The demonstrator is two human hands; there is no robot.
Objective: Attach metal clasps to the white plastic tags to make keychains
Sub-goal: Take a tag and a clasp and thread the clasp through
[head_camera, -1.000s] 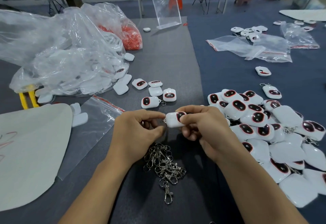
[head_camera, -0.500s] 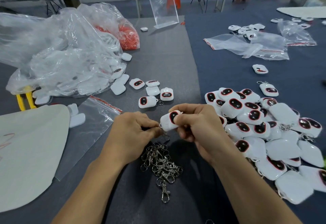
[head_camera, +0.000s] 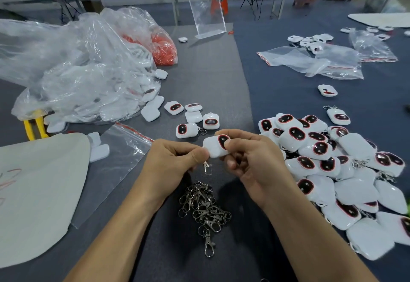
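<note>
Tilted up the rounded white plastic tag (head_camera: 214,150) since a moment ago, freeing the small silver metal clasp (head_camera: 207,168) to dangle below its left corner. Pinching that corner with the left hand (head_camera: 170,161), gripping the other end with the right hand (head_camera: 250,159), above the grey table (head_camera: 210,70). Looks attached; ready for the heap of finished tags (head_camera: 328,164) at right.

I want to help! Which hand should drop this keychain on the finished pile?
Probably the right hand: it grips the white tag, and the pile of finished tags lies just beside it. The left hand is farther away.
</note>
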